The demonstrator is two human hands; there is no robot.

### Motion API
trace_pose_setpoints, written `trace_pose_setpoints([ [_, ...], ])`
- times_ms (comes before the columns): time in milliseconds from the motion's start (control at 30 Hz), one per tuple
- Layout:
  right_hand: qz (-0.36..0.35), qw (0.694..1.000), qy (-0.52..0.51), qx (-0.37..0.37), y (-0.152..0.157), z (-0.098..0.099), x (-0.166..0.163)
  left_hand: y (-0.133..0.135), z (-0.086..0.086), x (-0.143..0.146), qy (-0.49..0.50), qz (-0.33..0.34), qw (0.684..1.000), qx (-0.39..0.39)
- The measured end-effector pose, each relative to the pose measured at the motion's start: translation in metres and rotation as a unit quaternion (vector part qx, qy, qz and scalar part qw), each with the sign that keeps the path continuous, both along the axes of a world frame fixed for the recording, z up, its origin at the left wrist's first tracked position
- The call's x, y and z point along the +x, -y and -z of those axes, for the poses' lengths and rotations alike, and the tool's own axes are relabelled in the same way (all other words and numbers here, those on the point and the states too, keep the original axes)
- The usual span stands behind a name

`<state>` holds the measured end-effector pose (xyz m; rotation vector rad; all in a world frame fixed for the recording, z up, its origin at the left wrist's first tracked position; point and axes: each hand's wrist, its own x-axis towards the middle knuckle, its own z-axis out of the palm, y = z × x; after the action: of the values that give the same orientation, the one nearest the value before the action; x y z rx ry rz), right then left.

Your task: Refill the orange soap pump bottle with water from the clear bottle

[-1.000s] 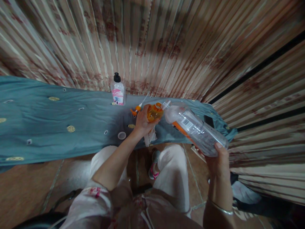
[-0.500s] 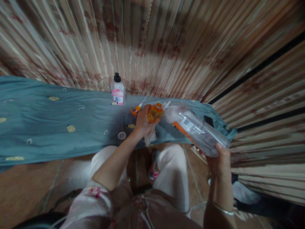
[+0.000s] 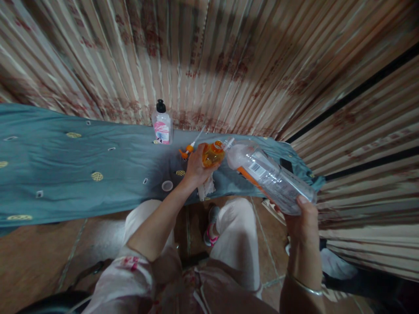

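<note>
My left hand [image 3: 197, 168] is wrapped round a small orange see-through bottle [image 3: 212, 155] with its mouth uncovered. Tilted toward it is a large clear plastic bottle [image 3: 271, 174] with an orange label, gripped near its base by my right hand [image 3: 303, 218]. The spout of the large bottle sits at the mouth of the orange one; whether liquid flows between them I cannot tell. Just behind my left hand lies an orange pump top [image 3: 186, 151] with a thin clear tube. A small round whitish cap [image 3: 167, 186] rests left of my left forearm.
A clear bottle with a pink label and black cap [image 3: 162, 126] stands at the back of the cloth-covered surface [image 3: 124, 165]. A dark flat object [image 3: 286, 165] lies to the right. Crumpled whitish material [image 3: 206, 187] is at the front edge. Pleated curtains [image 3: 183, 56] hang behind.
Very little differs. My right hand and the base of the large bottle have shifted very slightly to the right; my left hand and the orange bottle stay in place.
</note>
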<state>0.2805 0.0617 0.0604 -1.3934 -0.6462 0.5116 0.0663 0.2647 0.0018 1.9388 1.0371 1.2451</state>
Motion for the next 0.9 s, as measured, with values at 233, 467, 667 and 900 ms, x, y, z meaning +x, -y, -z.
trace_pose_setpoints([
  [233,0.015,1.000,-0.005,-0.005,0.0012,0.0020,0.0025,-0.0002,0.0006,-0.0005,0.002,0.005,1.000,0.001],
  [467,-0.014,1.000,0.015,-0.005,0.0016,0.0012,0.0023,-0.0008,0.0015,-0.0001,0.000,-0.001,1.000,0.004],
  [667,-0.004,1.000,0.000,-0.005,0.0005,0.0001,0.0013,-0.0004,-0.0004,-0.0010,-0.003,0.003,1.000,-0.003],
  [900,-0.003,1.000,-0.003,-0.006,-0.0005,-0.0028,-0.0021,-0.0001,0.0005,-0.0009,0.003,0.004,1.000,-0.007],
])
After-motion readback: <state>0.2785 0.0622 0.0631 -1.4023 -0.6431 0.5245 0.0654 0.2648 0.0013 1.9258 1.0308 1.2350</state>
